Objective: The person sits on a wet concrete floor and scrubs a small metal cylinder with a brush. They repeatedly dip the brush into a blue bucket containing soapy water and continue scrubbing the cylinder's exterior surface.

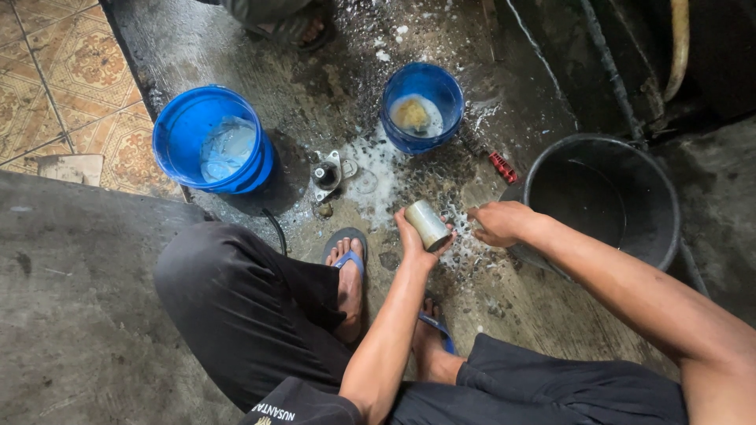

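Fingers (411, 233) of the left hand (413, 238) are wrapping around a short metal cylinder (428, 224), clamped on it at mid-frame, just above the two sandalled feet. Its long axis is tilting from upper left to lower right, the open end facing upper left. Over to the right, the right hand (498, 223) is sitting near the cylinder's lower end, fingers curled together into a loose fist; whether anything small is pinched inside, I cannot tell. That right hand is lying just right of the cylinder, apart from it, so the left is the one carrying it.

Containers now: a big blue bucket (211, 138) at upper left is holding cloudy water with what looks like a clear plastic bag in it. A smaller blue pail (422, 106) at top centre is showing a yellowish sponge (412, 116) in foamy liquid. A black tub (602, 197) at right is looking empty and dark inside, its rim just beyond the right wrist. Between the two blue ones, a small metal part (325, 174) is lying on the wet, sudsy concrete floor (315, 86), and a red piece (502, 167) is resting near the tub.
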